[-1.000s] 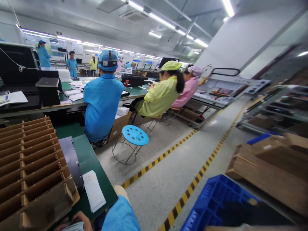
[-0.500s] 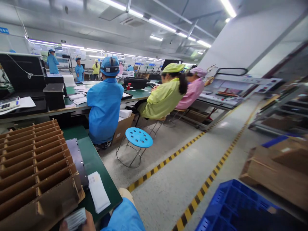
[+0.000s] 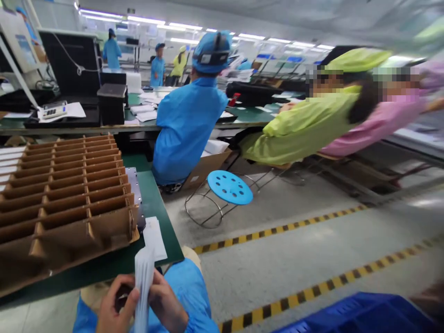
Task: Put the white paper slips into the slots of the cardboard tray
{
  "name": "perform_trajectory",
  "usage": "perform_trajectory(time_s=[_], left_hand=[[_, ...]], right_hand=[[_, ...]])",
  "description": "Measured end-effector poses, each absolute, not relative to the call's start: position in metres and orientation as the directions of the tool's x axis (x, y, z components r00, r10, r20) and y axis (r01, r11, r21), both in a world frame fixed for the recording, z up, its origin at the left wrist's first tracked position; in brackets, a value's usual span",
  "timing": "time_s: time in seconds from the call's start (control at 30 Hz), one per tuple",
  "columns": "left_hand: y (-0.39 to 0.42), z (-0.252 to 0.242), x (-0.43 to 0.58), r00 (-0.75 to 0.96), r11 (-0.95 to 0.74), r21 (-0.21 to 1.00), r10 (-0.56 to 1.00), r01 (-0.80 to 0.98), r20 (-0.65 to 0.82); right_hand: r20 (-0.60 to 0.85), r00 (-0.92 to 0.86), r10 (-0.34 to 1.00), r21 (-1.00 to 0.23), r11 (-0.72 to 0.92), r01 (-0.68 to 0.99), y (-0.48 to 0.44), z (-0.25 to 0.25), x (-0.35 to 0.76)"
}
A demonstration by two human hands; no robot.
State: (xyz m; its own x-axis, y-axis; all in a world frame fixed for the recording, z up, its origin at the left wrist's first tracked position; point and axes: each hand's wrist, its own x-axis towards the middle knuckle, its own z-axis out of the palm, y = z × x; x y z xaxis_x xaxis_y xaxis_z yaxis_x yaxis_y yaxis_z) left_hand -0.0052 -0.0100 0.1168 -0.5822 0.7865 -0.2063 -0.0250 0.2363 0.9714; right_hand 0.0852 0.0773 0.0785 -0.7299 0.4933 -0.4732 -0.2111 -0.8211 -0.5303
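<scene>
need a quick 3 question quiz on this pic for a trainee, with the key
1. True or false: the white stack is held by one hand only.
2. What colour is the stool's seat?
a) red
b) blue
c) yellow
3. Fill in the blank: the cardboard grid stands on a ____ table.

Key
1. False: the left hand and right hand both hold it.
2. b
3. green

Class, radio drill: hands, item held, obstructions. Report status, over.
Left hand and right hand on white stack. Stack held up before the lap. Green table just beyond, cardboard divider box on it.
</scene>
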Motion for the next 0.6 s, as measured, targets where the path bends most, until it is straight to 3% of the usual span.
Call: perform_trajectory(time_s=[0.17, 0.47, 0.6], left_hand=[[-0.008, 0.129, 0.005, -0.466, 0.163, 0.985, 0.877, 0.057, -0.118], [-0.014, 0.156, 0.018, -0.46, 0.2, 0.933, 0.887, 0.299, -0.043], [-0.014, 0.158, 0.017, -0.435, 0.24, 0.913, 0.897, 0.329, -0.079]], right_hand=[[-0.392, -0.823, 0.412, -0.428, -0.873, -0.233, 0.07, 0.081, 0.096], [-0.392, -0.813, 0.43, -0.406, -0.874, -0.266, 0.063, 0.082, 0.105], [-0.413, -0.795, 0.445, -0.423, -0.866, -0.265, 0.062, 0.085, 0.107]])
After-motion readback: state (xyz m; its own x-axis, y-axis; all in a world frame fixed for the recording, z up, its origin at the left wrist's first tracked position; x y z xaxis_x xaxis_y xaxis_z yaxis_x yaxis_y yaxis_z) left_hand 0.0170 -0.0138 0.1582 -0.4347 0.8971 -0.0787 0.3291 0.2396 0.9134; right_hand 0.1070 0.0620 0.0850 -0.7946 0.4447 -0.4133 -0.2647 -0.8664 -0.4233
